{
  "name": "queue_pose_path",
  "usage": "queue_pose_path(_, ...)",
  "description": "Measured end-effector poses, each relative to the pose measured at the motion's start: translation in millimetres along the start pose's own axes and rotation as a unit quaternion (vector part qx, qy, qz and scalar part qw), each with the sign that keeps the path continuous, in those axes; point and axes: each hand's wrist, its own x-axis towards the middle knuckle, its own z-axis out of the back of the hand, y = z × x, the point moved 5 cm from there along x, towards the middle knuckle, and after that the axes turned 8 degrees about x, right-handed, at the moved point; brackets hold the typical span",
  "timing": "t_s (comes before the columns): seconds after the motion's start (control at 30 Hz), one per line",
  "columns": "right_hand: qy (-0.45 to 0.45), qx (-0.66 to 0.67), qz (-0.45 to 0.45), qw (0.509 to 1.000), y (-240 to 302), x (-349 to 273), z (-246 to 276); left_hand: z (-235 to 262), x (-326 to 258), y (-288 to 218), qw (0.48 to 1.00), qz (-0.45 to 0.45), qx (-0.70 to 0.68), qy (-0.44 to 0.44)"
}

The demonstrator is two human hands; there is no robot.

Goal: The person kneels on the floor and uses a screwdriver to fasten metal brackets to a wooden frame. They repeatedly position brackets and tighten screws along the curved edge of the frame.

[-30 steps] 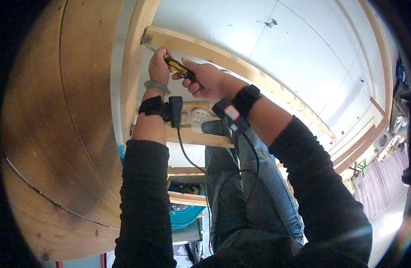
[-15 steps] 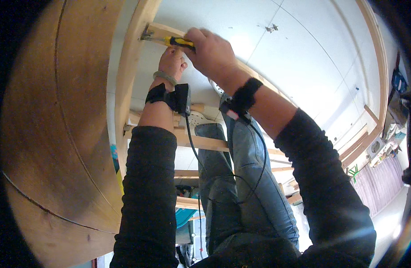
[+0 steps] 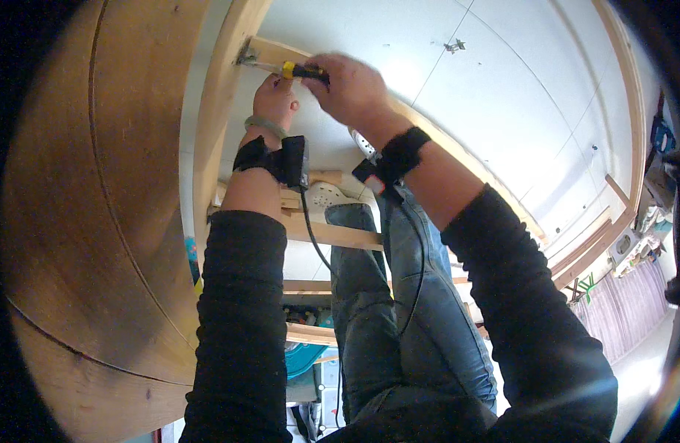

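Note:
My right hand (image 3: 352, 90) is closed around the black and yellow handle of a screwdriver (image 3: 289, 69). Its shaft points left to a small metal bracket (image 3: 246, 56) in the corner where a wooden rail (image 3: 277, 52) meets a wooden post (image 3: 220, 96). Just below the shaft, my left hand (image 3: 275, 101) is closed beside the rail, its fingertips partly hidden. What it grips, if anything, I cannot make out. Both wrists carry black straps with small boxes and cables.
A broad wooden panel (image 3: 111, 221) stands along the left. Wooden crossbars (image 3: 340, 235) span below my hands, across my legs. A small metal piece (image 3: 455, 46) lies on the pale tiled floor (image 3: 517, 96). A teal tub (image 3: 308, 359) sits low in the middle.
My right hand has shifted slightly right and down, its grip on the screwdriver handle turned a little. My left hand has moved slightly left.

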Motion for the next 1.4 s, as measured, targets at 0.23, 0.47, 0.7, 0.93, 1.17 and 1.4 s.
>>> queue_pose_path(0.23,-0.013,-0.169,0.033,0.985,-3,1,8,-2,4,-2,0.987,-0.037,0.135,-0.074)
queue_pose_path(0.47,-0.039,-0.012,-0.221,0.974,-85,-27,47,4,-9,-11,0.947,0.057,0.238,-0.208)
queue_pose_path(0.7,0.034,0.1,-0.278,0.955,-131,-34,32,-3,-28,-22,0.885,0.014,0.364,-0.292)
queue_pose_path(0.93,-0.003,0.137,-0.137,0.981,-75,-30,19,4,1,-13,0.92,-0.009,0.321,-0.225)
queue_pose_path(1.17,0.03,0.178,-0.138,0.974,-15,-21,-4,9,-10,-8,0.971,-0.042,0.188,-0.143)
queue_pose_path(1.4,0.009,0.153,-0.154,0.976,-4,-9,-8,6,-44,-8,0.979,0.033,0.012,-0.202)
